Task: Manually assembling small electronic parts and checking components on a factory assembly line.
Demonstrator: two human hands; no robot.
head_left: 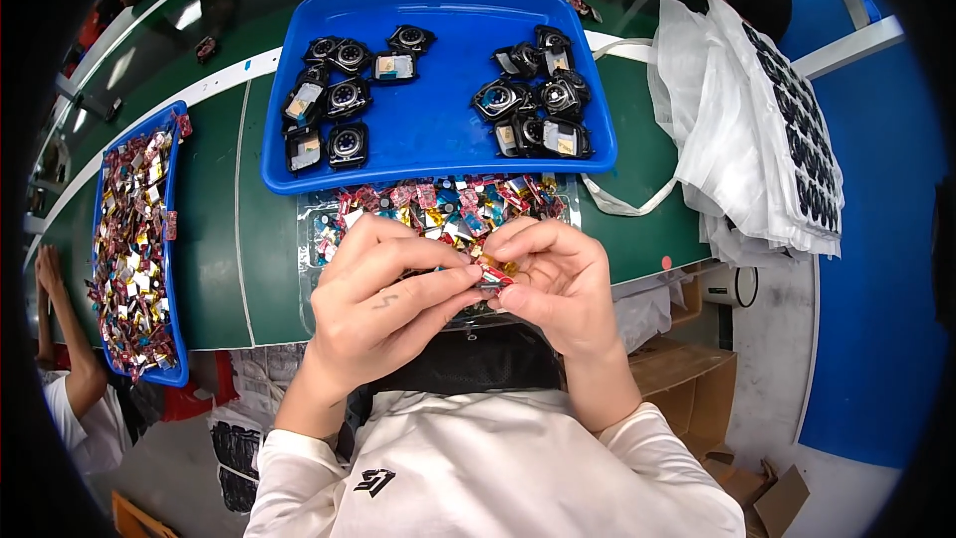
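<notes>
Close to my body, my left hand (376,301) and my right hand (566,287) meet over the table's near edge. Between their fingertips is a small red circuit board (494,279) with a bit of gold-coloured flex showing beside it. Thumb and fingers of my left hand pinch its left side. My right thumb and a finger grip the other side, the rest of that hand's fingers curling above. Fingers hide part of the board. Just beyond my hands, a clear tray (311,239) holds a heap of similar small red, gold and blue parts (438,207).
A blue tray (423,130) with two groups of black watch cases (349,97) overlaps the clear tray's far side. At left stands a narrow blue tray (177,289) of small parts. White sheeting with rows of black pieces (792,130) lies right. Cardboard boxes (687,374) stand below; other people work nearby.
</notes>
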